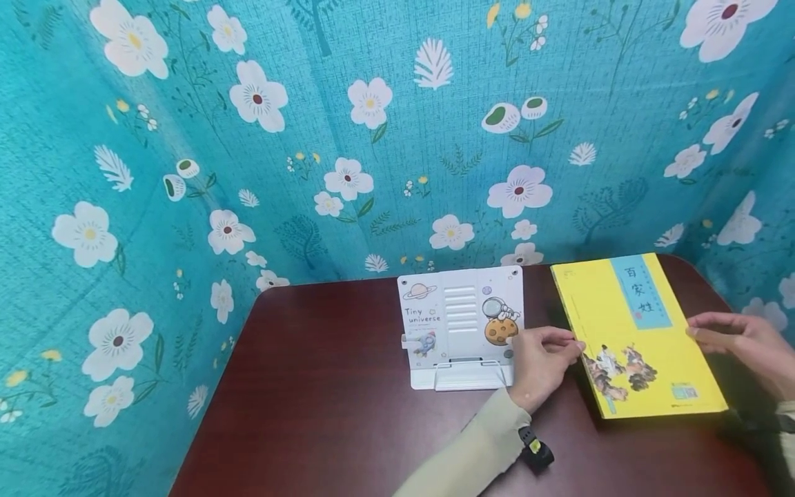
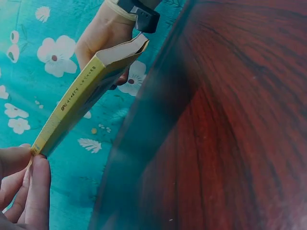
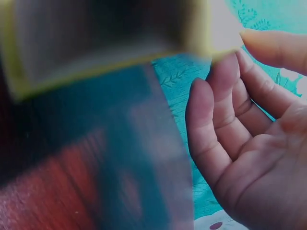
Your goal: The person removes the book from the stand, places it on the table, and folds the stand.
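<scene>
A yellow book (image 1: pixel 640 352) with a blue title strip is held above the right side of the table, its cover facing up. My left hand (image 1: pixel 543 362) pinches its left edge; in the left wrist view the thumb and fingers (image 2: pixel 39 182) grip one end of the book's spine (image 2: pixel 67 105). On the opposite edge my right hand (image 1: pixel 748 345) pinches the book between thumb and fingers. The right wrist view shows that hand (image 3: pixel 254 143) at a corner of the blurred book (image 3: pixel 110 67). Just left of my left hand stands a white book stand (image 1: pixel 462 331) printed with an astronaut.
The dark reddish-brown table (image 1: pixel 310 386) lies under everything. Teal floral cloth (image 1: pixel 397 152) hangs behind it and along its left side. Black straps sit on both wrists, the left strap (image 1: pixel 535 449) being plain in the head view.
</scene>
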`<state>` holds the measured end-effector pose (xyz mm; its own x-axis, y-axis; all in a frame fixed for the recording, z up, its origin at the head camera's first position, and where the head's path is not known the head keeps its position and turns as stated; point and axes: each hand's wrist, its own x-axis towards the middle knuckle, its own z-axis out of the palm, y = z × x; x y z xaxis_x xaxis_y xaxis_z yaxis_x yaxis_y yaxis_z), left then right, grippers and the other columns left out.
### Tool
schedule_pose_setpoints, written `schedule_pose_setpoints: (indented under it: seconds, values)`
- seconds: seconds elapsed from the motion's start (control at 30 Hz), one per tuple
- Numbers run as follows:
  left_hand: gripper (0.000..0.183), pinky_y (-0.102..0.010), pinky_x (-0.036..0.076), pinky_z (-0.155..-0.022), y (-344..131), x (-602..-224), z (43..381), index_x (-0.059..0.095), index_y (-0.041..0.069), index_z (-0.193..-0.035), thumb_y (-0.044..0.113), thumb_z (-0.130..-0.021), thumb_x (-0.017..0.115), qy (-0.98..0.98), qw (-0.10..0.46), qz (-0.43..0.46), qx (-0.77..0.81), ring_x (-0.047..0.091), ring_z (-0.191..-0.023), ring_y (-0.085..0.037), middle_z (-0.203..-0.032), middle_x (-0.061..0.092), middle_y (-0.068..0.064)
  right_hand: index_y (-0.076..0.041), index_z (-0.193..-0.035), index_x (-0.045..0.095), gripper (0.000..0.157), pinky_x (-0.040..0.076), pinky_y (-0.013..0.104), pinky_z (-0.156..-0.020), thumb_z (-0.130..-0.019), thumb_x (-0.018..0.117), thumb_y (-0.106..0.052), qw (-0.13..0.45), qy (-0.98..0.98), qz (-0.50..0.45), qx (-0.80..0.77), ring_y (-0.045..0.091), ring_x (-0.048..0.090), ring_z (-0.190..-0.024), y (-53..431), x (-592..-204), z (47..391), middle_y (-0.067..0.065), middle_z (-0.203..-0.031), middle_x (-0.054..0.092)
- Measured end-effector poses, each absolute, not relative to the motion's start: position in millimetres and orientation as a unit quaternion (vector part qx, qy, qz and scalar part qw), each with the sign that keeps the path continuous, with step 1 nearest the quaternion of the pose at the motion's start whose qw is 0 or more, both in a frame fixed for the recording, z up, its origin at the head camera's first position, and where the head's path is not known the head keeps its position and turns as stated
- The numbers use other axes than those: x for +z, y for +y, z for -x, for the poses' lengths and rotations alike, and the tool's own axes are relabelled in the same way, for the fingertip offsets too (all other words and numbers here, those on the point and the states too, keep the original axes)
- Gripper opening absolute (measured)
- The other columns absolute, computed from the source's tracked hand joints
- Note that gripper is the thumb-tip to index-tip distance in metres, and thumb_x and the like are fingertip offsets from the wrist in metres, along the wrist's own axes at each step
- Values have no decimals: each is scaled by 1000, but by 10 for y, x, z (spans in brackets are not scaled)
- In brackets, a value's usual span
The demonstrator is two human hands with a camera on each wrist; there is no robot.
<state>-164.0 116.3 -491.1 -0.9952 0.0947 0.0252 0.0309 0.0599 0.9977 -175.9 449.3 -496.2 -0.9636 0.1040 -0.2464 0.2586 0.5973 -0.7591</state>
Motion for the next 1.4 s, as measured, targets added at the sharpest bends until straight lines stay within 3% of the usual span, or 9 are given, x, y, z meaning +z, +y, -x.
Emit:
schedule_pose_setpoints:
  seconds: [0.07,0.17,0.27,0.37,0.47,0.6,0.8,1.1,1.4]
  values:
    - [11,-14,57,-59,1177,-4947,1630,83,13,-95,9,-85,85,727,29,-31,685,66,-60,7,-79,78,6,5,-122,63,48,48,44,-86,-107,56,-40,107,888,-108,-435,5,68,-77,4516,-5002,1757,-23,-87,71]
    - [12,-12,55,-58,1193,-4999,1613,83,14,-95,9,-85,86,740,29,-28,672,65,-60,9,-79,79,6,17,-132,52,63,40,69,-93,-107,56,-41,127,888,-109,-429,14,69,-81,4534,-5045,1763,-8,-93,77]
    - [11,-10,54,-58,1209,-5026,1619,83,14,-96,10,-86,86,760,4,-46,648,63,-61,12,-80,79,6,20,-137,46,68,38,75,-93,-108,54,-41,134,892,-104,-419,23,71,-86,4540,-5067,1794,5,-98,79]
    - [10,-7,52,-57,1225,-5037,1638,83,13,-95,12,-86,86,778,-25,-62,625,62,-62,15,-81,80,6,20,-138,45,70,42,71,-88,-107,54,-43,136,898,-99,-406,26,71,-87,4539,-5082,1822,10,-100,79]
    - [10,-6,51,-57,1234,-5044,1651,83,13,-95,11,-86,85,787,-27,-68,612,59,-62,16,-80,80,5,21,-136,46,70,53,54,-80,-107,56,-41,134,906,-92,-390,25,70,-85,4534,-5088,1833,13,-100,79]
    - [11,-5,50,-60,1244,-5060,1651,82,12,-97,10,-87,84,794,-11,-71,604,57,-64,18,-82,79,6,23,-133,48,64,54,33,-70,-107,57,-35,124,917,-82,-371,22,69,-82,4523,-5116,1841,17,-99,77]
    - [15,-3,49,-60,1240,-5094,1652,82,12,-103,11,-88,83,818,-1,-92,568,60,-66,18,-86,80,7,23,-131,50,60,56,29,-66,-107,57,-32,117,920,-75,-366,14,68,-78,4529,-5187,1856,16,-98,77]
    - [20,-2,48,-60,1226,-5132,1659,81,13,-105,10,-85,85,838,10,-106,536,59,-65,19,-85,79,9,24,-133,47,64,57,34,-68,-107,57,-34,121,918,-86,-368,20,69,-81,4562,-5237,1874,18,-99,77]
    - [32,-1,49,-63,1211,-5126,1653,80,10,-112,9,-80,88,839,38,-136,526,66,-69,16,-87,81,5,24,-131,50,63,52,28,-61,-107,58,-33,110,921,-93,-363,11,62,-73,4571,-5239,1840,16,-96,77]
